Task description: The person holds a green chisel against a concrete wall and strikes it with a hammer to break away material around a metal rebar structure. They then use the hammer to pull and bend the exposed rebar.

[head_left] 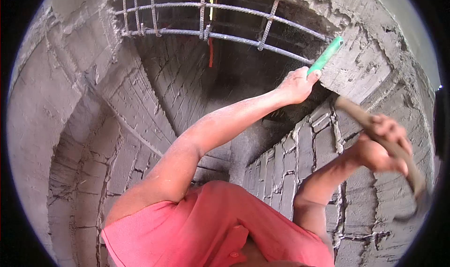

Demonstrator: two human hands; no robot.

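My left hand (300, 85) is closed around a green-handled tool (326, 56), whose visible end points up and to the right against the grey plastered edge (363, 65) of the opening. The tool's other end is hidden by my fist. Lower on the right, my right hand (383, 142) grips the wooden handle of a hammer (355, 111). Its dark head (418, 206) hangs at the far lower right, smeared by motion. Hammer and green tool are apart.
Two curved rows of steel reinforcing bars (234, 37) with short cross ties span the dark opening ahead. Rough mortar and brickwork walls (281, 166) surround me on both sides. A red strip (211, 52) hangs below the bars.
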